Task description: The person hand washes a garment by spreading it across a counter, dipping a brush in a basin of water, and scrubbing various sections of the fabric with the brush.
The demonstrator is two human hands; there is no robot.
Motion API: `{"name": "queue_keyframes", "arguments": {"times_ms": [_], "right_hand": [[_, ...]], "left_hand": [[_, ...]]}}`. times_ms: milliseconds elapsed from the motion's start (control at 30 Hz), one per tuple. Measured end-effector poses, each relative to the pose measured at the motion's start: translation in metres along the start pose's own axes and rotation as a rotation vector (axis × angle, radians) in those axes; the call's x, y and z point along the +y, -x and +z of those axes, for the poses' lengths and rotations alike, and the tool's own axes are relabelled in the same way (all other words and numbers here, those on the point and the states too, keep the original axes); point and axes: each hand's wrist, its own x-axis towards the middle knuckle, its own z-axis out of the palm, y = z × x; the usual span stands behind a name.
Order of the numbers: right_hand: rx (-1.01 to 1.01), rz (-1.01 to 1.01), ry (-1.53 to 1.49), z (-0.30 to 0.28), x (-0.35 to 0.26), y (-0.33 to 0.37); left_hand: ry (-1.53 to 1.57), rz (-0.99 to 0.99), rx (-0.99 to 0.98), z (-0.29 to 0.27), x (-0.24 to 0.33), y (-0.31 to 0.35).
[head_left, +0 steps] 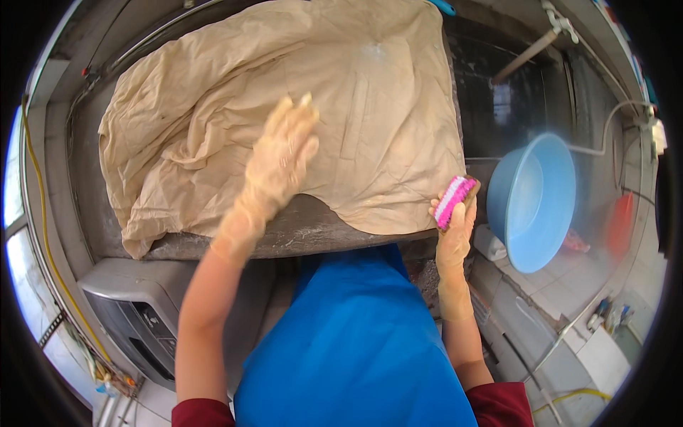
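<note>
A large beige garment [405, 107], creased and bunched on its left side, lies spread over a dark work surface. Over its middle is my left hand [281, 153] in a pale rubber glove, slightly blurred, fingers stretched out and holding nothing; whether it touches the cloth I cannot tell. At the garment's right edge, my gloved right hand [457, 231] grips a scrubbing brush [454, 201]. Its pink and white bristles are turned up toward me, and my fingers hide part of its back.
A light blue basin [530, 203] stands tilted on the right, below a tap [562, 25] and pipe. The dark slab's front edge [299, 231] runs before my blue apron [356, 341]. A grey machine [142, 299] sits at lower left, beside a yellow hose [50, 249].
</note>
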Motion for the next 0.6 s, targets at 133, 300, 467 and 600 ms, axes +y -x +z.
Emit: {"name": "queue_keyframes", "arguments": {"times_ms": [133,300,467,600], "right_hand": [[-0.208,-0.088,0.143,0.024,-0.003,-0.008],[-0.161,-0.186,0.2,0.044,0.014,-0.047],[-0.204,-0.171,0.244,0.037,0.006,-0.047],[-0.192,-0.371,0.431,0.002,0.014,-0.045]], "left_hand": [[-0.182,-0.061,-0.192,-0.001,-0.06,-0.04],[-0.319,-0.049,-0.287,-0.013,-0.09,-0.057],[-0.276,0.054,-0.245,-0.024,-0.065,-0.042],[-0.2,0.167,-0.365,-0.027,-0.017,0.015]]}}
